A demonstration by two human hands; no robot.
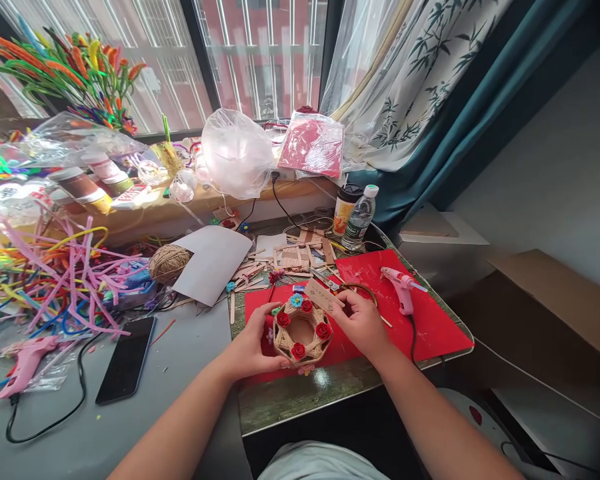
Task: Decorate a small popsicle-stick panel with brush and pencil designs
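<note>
Facing a window (263,60), the table (300,405) bears red sheeting (437,333) beneath flowered ringwork (312,349).

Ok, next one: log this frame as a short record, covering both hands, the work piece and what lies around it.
Left grip: holds the twine-wrapped ring by its side
Right grip: pinches a flat tan tag
Ring decoration: four red roses, one blue flower
Right side: pink glue gun on red sheet
Left side: dark phone, second glue gun, twine ball
Behind: craft sticks, clear bottle beside a lidded cup
Tag markings: too small to read
</note>
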